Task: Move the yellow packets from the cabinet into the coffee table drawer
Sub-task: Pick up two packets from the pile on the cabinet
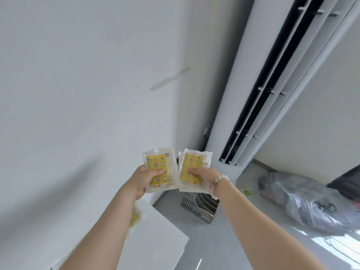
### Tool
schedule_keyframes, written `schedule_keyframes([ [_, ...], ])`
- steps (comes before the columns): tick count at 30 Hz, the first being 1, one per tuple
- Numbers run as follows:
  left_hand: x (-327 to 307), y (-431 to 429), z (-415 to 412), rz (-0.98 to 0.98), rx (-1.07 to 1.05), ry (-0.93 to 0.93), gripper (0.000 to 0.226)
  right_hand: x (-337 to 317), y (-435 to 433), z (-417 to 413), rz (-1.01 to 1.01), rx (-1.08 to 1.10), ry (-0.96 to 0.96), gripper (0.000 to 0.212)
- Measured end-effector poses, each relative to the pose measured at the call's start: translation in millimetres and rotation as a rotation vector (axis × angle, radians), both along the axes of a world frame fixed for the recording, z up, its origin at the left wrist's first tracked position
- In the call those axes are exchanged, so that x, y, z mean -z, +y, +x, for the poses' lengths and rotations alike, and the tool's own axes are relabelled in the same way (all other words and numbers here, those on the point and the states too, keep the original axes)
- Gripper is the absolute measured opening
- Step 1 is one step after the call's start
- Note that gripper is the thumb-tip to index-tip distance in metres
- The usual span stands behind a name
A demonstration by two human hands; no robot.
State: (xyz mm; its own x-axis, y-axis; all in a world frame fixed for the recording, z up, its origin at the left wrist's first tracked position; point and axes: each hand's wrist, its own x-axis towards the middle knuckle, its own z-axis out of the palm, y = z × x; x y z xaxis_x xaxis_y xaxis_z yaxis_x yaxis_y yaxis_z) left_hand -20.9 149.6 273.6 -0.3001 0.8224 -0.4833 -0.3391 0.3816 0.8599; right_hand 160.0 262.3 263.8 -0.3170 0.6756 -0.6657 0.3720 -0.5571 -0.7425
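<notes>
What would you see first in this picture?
In the middle, the left hand grips one yellow packet and the right hand holds a second packet. Behind them a tall white air conditioner stands in the corner, with a shiny grey bag lying to its right.

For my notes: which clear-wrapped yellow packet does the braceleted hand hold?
The yellow packet in the right hand, nearer the white air conditioner; left wrist bare.

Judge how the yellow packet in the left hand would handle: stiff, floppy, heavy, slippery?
Probably light: the left hand holds the yellow packet upright by one end. Its yellow core seems fairly stiff; the clear margins look floppy. The glossy wrapper may be slippery.
</notes>
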Motion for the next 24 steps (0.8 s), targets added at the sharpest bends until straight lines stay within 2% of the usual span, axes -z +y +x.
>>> schedule_keyframes([
  [2,-6,20,21,0.029,0.115,0.005,0.015,-11,4,30,0.039,0.059,-0.011,0.041],
  [5,-13,44,58,0.054,0.260,-0.013,0.017,-28,2,78,0.069,0.155,0.003,0.030],
  [14,-30,78,197,0.050,0.714,0.028,0.021,-47,-44,234,0.130,0.517,0.035,0.020],
  [17,-34,86,251,0.044,0.833,0.023,0.030,-44,-61,286,0.108,0.588,0.040,0.014],
  [21,-36,87,335,0.044,0.937,0.006,0.026,-43,-84,367,0.092,0.711,0.104,0.016],
  [24,-35,84,393,0.033,1.016,0.016,0.025,-42,-100,420,0.100,0.787,0.120,0.009],
])
